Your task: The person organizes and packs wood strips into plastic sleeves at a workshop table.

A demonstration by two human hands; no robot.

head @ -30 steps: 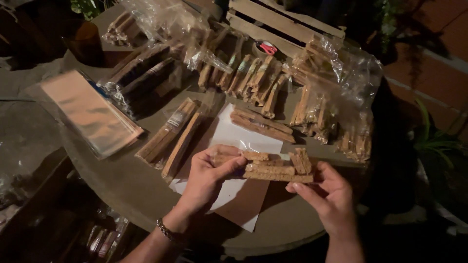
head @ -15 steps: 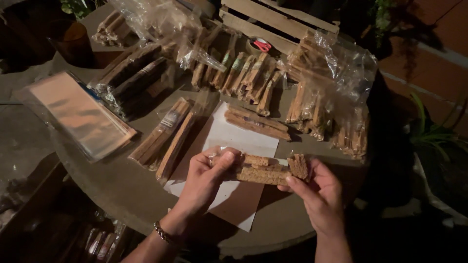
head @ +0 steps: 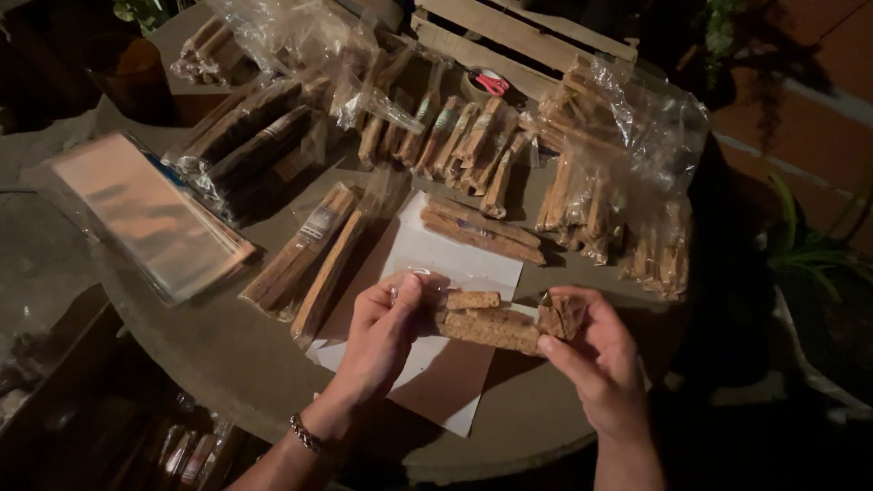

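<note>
Held item: a small bundle of short wooden sticks (head: 486, 323), level between your two hands above the white paper sheet (head: 436, 264), near the table's front edge.

Left hand (head: 386, 332): fingers closed on the bundle's left end, where a bit of clear wrap shows. A bracelet (head: 307, 436) sits on that wrist.

Right hand (head: 596, 355): thumb and fingers pinched on the right end.

Change: a second ago the bundle lay longer and flatter across both hands; your hands are now closer together and the right end is gathered tight. The sticks read as squared up into one pack.

Count, held: at least three sticks visible; the exact number cannot be told.

Count, round table (head: 227, 355):
- two loose long sticks (head: 482, 232) on the sheet's far edge;
- two wrapped long bundles (head: 314, 255) left of the sheet;
- one stack of flat clear sleeves (head: 150, 214) at far left;
- a fan of wrapped packs (head: 455, 145) behind, too overlapped to count;
- one large clear bag of sticks (head: 627, 173) at right;
- one wooden crate (head: 518, 36) at the back.
</note>
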